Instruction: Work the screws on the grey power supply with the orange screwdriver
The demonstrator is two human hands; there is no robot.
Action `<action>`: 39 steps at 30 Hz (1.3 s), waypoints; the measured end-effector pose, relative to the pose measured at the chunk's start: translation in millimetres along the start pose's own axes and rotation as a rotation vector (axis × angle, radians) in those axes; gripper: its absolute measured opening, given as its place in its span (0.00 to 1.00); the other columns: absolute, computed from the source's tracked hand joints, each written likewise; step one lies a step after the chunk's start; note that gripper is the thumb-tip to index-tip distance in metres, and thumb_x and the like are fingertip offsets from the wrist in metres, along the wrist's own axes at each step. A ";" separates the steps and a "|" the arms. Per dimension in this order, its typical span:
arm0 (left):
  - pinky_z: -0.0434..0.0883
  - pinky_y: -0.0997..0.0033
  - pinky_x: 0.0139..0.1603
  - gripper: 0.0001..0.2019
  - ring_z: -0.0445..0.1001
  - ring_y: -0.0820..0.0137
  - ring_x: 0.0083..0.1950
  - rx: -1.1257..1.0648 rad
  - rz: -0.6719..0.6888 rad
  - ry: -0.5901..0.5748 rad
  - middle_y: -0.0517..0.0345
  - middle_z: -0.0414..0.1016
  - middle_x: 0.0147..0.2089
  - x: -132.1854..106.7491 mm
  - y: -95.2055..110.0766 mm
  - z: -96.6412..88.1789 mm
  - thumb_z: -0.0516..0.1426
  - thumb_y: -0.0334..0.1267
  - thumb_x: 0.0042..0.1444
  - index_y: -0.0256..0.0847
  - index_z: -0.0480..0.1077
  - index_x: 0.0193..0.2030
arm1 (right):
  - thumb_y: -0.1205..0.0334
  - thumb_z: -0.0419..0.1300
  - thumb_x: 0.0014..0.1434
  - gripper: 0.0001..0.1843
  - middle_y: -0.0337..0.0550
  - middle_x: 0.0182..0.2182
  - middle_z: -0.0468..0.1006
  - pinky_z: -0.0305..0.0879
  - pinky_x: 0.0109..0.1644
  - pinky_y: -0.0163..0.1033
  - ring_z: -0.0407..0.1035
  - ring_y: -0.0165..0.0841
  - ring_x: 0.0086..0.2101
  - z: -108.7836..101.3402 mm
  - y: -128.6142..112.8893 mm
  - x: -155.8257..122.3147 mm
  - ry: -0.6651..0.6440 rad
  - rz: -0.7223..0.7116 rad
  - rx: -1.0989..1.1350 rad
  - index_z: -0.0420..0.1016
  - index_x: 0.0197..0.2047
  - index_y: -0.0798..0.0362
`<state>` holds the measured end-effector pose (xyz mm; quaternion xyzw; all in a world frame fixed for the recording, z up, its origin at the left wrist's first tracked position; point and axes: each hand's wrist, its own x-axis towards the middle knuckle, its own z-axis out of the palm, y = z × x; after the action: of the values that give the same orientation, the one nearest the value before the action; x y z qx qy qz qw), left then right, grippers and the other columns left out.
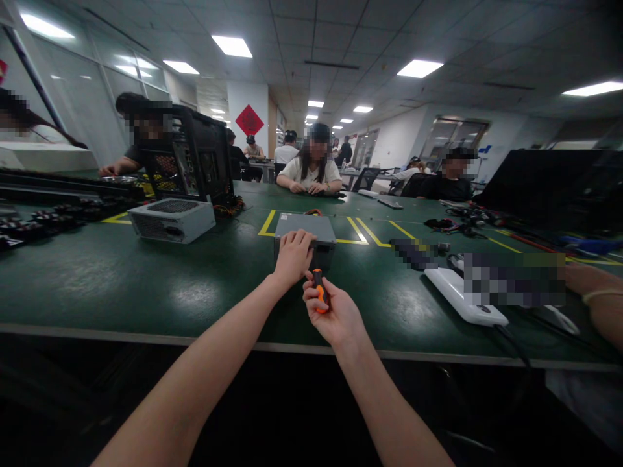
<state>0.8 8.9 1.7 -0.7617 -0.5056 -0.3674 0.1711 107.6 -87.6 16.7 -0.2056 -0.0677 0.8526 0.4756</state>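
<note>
Left hand (pixel 293 256) on the near end of a gray box (pixel 305 228), fingers curled over its top, box in the middle of the green surface (pixel 121 279), right hand (pixel 333 314) just beside it, fingers wrapped tight around an orange screwdriver (pixel 318 293)

1 view only: head-worn camera, above and behind left hand (pixel 293 256) and right hand (pixel 331 314), facing forward, slightly down. Hands close, mid-frame; green tabletop (pixel 121 279) stretches beyond hands, ceiling (pixel 341 39) fills upper frame. Wide-angle.

No legible writing; only a red diamond sign (pixel 250 120) on the far pillar (pixel 237 97), its character too small.
</note>
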 end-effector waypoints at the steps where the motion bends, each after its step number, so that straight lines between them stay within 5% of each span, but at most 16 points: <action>1: 0.58 0.62 0.49 0.11 0.60 0.63 0.48 -0.001 0.002 0.002 0.55 0.65 0.45 -0.3 -0.1 -0.1 0.50 0.33 0.55 0.44 0.62 0.46 | 0.62 0.42 0.63 0.11 0.36 0.24 0.62 0.50 0.10 0.17 0.56 0.16 0.16 -0.2 -0.1 0.4 -0.006 -0.006 0.018 0.62 0.34 0.57; 10: 0.58 0.62 0.49 0.11 0.60 0.63 0.48 0.003 -0.004 -0.008 0.55 0.66 0.45 0.8 1.3 -0.8 0.50 0.33 0.55 0.43 0.63 0.46 | 0.63 0.42 0.62 0.11 0.36 0.25 0.62 0.55 0.13 0.18 0.58 0.17 0.18 2.3 -2.7 0.2 0.017 0.000 0.028 0.62 0.36 0.58; 16: 0.58 0.62 0.49 0.11 0.60 0.63 0.49 -0.005 0.005 0.006 0.55 0.66 0.46 -0.6 1.1 -2.0 0.49 0.33 0.55 0.43 0.62 0.46 | 0.65 0.47 0.60 0.07 0.34 0.24 0.59 0.48 0.10 0.17 0.55 0.15 0.16 2.8 -1.6 0.9 0.029 -0.025 0.057 0.59 0.30 0.56; 22: 0.58 0.62 0.49 0.11 0.61 0.63 0.48 0.004 -0.003 0.013 0.56 0.66 0.45 0.0 1.0 0.0 0.50 0.33 0.55 0.44 0.63 0.45 | 0.63 0.42 0.62 0.11 0.37 0.24 0.63 0.55 0.14 0.19 0.57 0.17 0.18 -2.6 -4.1 4.0 0.012 0.001 0.043 0.62 0.34 0.58; 39: 0.58 0.63 0.49 0.11 0.61 0.63 0.48 0.007 0.004 0.013 0.55 0.66 0.45 0.1 0.4 -0.3 0.50 0.33 0.55 0.43 0.63 0.45 | 0.62 0.47 0.61 0.09 0.37 0.24 0.62 0.50 0.11 0.18 0.56 0.17 0.17 -0.3 -2.9 5.6 0.057 -0.022 0.051 0.61 0.33 0.58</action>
<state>1.1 8.6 2.1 -0.7595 -0.5044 -0.3702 0.1778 107.4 -81.4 15.7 -0.2169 -0.0343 0.8426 0.4917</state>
